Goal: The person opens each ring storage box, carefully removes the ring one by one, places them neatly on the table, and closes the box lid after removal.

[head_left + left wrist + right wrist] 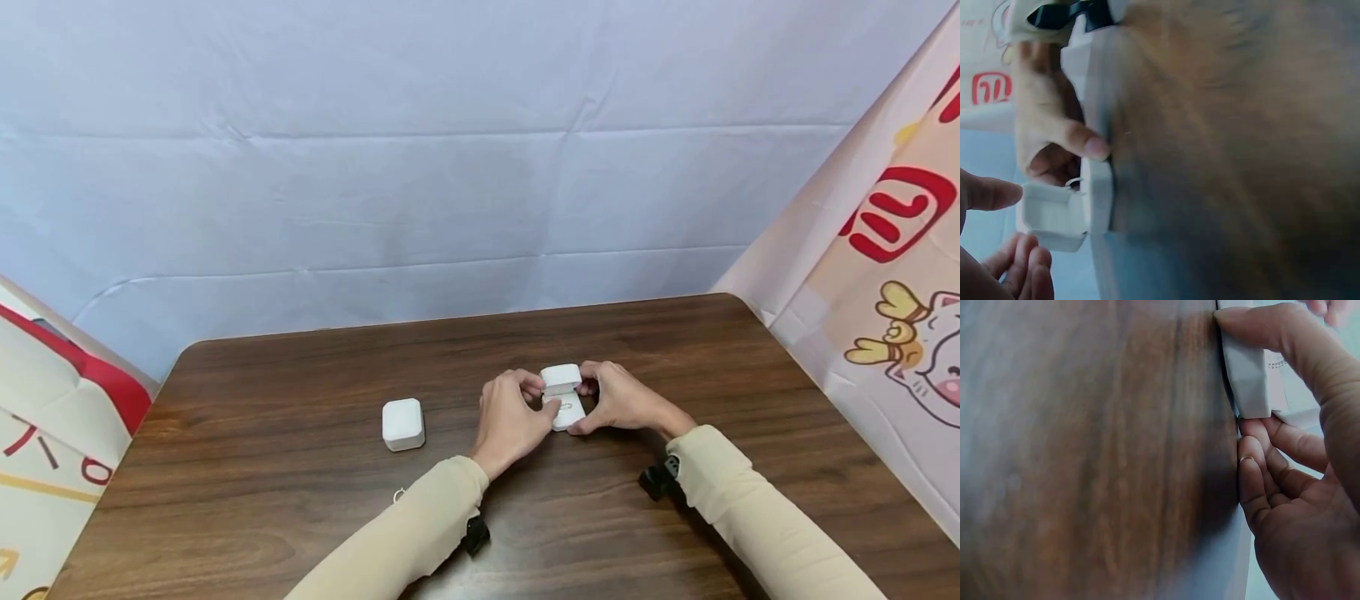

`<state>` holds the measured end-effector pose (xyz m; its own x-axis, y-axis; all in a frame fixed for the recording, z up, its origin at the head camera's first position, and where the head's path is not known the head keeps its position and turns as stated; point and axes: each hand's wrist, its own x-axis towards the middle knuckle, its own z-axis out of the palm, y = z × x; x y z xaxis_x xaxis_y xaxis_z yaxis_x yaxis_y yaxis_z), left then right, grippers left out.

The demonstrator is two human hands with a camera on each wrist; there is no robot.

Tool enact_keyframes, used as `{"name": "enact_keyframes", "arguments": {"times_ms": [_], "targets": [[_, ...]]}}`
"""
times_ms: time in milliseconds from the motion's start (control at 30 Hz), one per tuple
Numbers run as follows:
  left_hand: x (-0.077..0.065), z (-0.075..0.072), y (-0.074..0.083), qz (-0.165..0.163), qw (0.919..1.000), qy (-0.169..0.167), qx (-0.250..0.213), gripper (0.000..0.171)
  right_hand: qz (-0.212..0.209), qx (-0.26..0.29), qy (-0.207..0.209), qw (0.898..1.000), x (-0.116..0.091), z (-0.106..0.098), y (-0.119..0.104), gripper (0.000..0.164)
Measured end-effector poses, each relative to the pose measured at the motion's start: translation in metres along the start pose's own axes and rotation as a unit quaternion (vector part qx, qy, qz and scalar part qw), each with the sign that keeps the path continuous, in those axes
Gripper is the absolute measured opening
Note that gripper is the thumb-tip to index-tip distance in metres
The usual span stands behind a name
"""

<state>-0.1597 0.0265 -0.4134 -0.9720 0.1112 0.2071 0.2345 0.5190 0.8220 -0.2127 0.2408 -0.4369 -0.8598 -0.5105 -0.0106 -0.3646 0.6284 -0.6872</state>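
Observation:
A small white ring box (567,414) stands with its lid (560,377) raised, between both hands on the wooden table. A ring (566,407) shows in its base; part of it also appears in the left wrist view. My right hand (626,402) grips the base, thumb (1254,326) on the front and curled fingers behind. My left hand (512,417) holds the box from the other side, its thumb (997,194) at the lid's edge and its fingers (1025,262) close by the lid.
A second white box (402,423), closed, stands left of my left hand. A loose ring (399,495) lies by my left sleeve, partly hidden. Behind the table (262,433) hangs a pale cloth (390,167); printed cloths flank both sides.

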Motion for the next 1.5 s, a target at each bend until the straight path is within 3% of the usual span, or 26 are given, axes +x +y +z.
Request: {"name": "enact_keyframes", "arguments": {"times_ms": [267,667,833,1300,1500], "targets": [[0.000,0.015,-0.010,0.004,0.9995,-0.033,-0.003,0.008,-0.003,-0.003,0.012,1.000,0.000,0.001,0.000,0.047],[0.006,0.032,-0.012,0.004,0.9999,-0.011,0.005,0.006,0.006,0.007,0.008,1.000,0.000,0.000,-0.002,0.047],[0.007,0.032,-0.011,0.019,0.9994,-0.016,0.023,0.010,0.002,0.008,0.003,1.000,0.000,0.000,-0.002,0.048],[0.005,0.027,-0.006,0.000,0.9998,-0.019,0.005,0.009,-0.003,0.008,0.002,1.000,-0.001,-0.001,-0.001,0.047],[-0.003,0.016,-0.003,0.009,0.9997,-0.024,-0.002,0.010,-0.003,0.010,0.002,1.000,0.000,0.000,0.000,0.047]]}}
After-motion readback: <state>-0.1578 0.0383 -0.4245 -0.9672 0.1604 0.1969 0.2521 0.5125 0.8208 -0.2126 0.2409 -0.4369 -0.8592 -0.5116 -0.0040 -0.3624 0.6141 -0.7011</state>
